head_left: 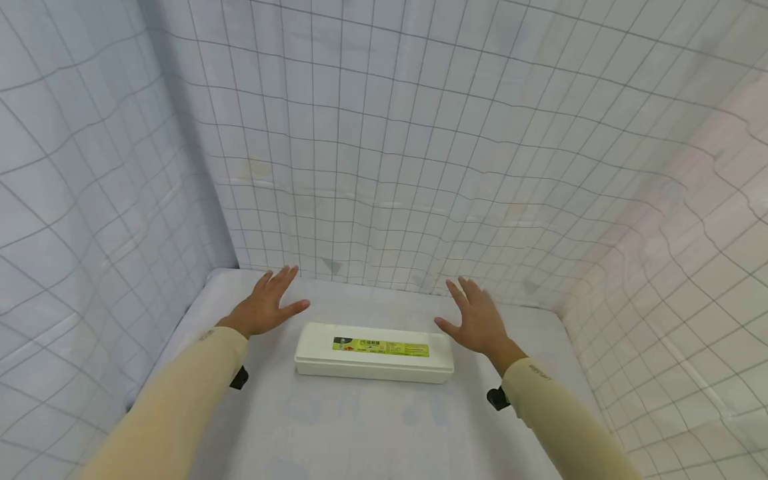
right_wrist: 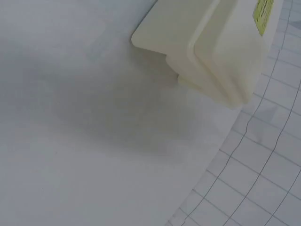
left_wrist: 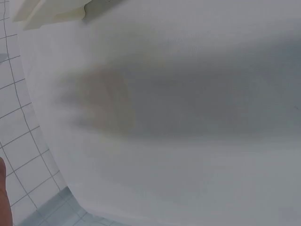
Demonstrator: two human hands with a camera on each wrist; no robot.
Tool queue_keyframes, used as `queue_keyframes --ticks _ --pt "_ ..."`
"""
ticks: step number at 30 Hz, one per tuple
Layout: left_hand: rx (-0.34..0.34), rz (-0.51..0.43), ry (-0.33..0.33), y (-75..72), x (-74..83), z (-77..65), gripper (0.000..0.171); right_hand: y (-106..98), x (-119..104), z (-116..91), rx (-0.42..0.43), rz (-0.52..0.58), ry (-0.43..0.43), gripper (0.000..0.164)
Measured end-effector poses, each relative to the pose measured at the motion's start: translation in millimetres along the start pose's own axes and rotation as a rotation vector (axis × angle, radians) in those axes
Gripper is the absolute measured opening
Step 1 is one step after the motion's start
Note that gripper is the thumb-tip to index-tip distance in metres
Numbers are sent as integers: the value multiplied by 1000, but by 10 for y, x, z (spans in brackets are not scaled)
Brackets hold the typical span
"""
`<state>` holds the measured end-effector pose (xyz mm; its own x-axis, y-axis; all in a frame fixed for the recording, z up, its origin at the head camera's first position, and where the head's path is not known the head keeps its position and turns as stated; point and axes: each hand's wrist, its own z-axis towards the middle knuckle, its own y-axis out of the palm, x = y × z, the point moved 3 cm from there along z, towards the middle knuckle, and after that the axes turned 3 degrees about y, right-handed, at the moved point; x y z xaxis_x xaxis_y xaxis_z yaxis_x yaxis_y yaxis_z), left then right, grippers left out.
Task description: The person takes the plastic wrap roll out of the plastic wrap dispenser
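Observation:
A long white lidded plastic box (head_left: 375,370) lies crosswise on the white-covered table, with a yellow-green printed label (head_left: 381,347) on its lid. My left hand (head_left: 264,310) is held off the box's left end, fingers spread and thumb pointing inward. Past the right end, my right hand (head_left: 477,323) also has its fingers spread, with the thumb toward the box. Both hands hold nothing. One end of the box (right_wrist: 188,28) fills the top of the right wrist view. In the left wrist view only a box corner (left_wrist: 56,12) and a sliver of the left hand (left_wrist: 3,202) show.
White cloth covers the table (head_left: 360,433). Grid-patterned sheeting hangs behind it as a back wall (head_left: 372,167), with a left side wall (head_left: 90,200) and a right side wall (head_left: 678,280) close to the table edges. Small black devices (head_left: 498,399) sit under the wrists.

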<state>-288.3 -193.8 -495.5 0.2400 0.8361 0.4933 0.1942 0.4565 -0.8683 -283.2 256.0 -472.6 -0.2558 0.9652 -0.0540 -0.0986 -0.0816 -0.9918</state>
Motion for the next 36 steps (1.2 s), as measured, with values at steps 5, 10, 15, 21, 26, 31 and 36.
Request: queue_keyframes --ticks 5,10,15,21,26,31,36 --pt "11 -28 5 74 52 9 100 20 -164 -22 13 10 -82 91" --pt "2 -46 -12 145 109 10 102 23 -320 -46 4 26 -137 91" --pt "-18 -69 -30 205 164 -13 103 45 -463 -80 -8 39 -167 91" --pt "-18 -80 -19 281 187 -36 104 109 -602 -121 -10 54 -189 92" --pt "-9 -99 -23 349 173 -25 104 193 -702 -167 10 108 -206 94" --pt "4 -160 -14 398 188 -29 105 293 -790 -222 36 133 -222 98" --pt "22 -224 -24 475 190 -61 106 376 -844 -255 23 147 -195 102"
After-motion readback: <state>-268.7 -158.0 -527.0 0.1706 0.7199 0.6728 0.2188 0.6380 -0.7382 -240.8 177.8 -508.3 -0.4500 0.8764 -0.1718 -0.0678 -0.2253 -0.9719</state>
